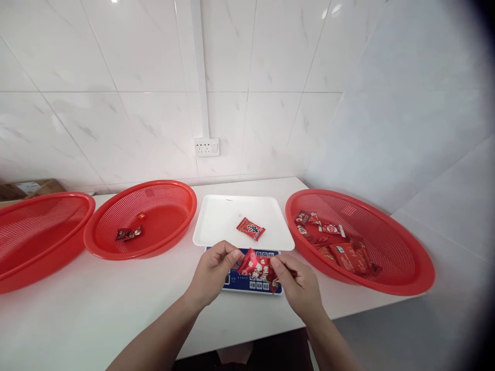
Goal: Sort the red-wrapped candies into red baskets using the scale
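Between my two hands I hold a red candy packet (256,265) with white lettering, above the blue keypad of a digital scale (253,286). My left hand (217,270) pinches the packet's left end between thumb and fingers. At its right side my right hand (296,283) grips it, and a dark bit shows under those fingers that I cannot make out. Just beyond, a red snack packet (251,229) with dark lettering lies on the scale's white tray (216,216).
On the right stands a red mesh basket (390,232) holding several red packets (350,257). Another red basket (162,226) at the left holds a few small wrapped pieces (129,233). A third red basket (42,221) and a cardboard box (42,186) are farther left. A wall socket (207,147) is behind.
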Available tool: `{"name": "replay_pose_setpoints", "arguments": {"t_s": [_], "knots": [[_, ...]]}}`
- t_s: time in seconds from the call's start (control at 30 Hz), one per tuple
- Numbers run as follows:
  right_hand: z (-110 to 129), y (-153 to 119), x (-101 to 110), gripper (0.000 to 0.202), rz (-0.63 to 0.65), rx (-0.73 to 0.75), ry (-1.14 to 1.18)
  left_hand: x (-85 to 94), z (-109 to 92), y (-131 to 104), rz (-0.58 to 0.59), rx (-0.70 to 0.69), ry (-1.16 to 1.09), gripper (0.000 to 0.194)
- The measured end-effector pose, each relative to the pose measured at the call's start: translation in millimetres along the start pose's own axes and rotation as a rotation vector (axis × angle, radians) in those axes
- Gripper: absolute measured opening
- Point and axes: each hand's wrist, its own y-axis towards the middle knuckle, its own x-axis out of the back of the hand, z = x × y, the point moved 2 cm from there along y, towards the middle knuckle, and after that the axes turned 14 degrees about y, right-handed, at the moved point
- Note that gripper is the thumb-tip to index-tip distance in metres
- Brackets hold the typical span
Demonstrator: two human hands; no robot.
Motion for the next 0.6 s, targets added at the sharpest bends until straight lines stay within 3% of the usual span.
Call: {"name": "replay_pose_setpoints", "arguments": {"t_s": [0.07, 0.13, 0.27, 0.37, 0.6], "knots": [[-1.1, 2.1, 8.6, 0.036, -0.101, 0.021, 0.037, 4.7, -0.6, -0.1, -0.089, -0.012, -0.004, 0.028], [-0.2, 3.2, 13.5, 0.036, -0.124, 0.025, 0.07, 6.8, -2.6, -0.6, -0.08, -0.007, 0.009, 0.03], [5.9, -0.1, 5.1, 0.034, 0.05, -0.029, 0.105, -2.0, -9.0, -2.5, 0.14, -0.087, 0.134, 0.034], [9.5, -4.2, -4.9, 0.034, 0.156, -0.044, 0.117, -10.6, -11.5, -4.0, 0.232, -0.125, 0.192, 0.035], [9.8, -5.9, -6.6, 0.038, 0.09, -0.042, 0.101, -9.5, -15.6, -8.0, 0.076, -0.294, 0.373, 0.041]]}}
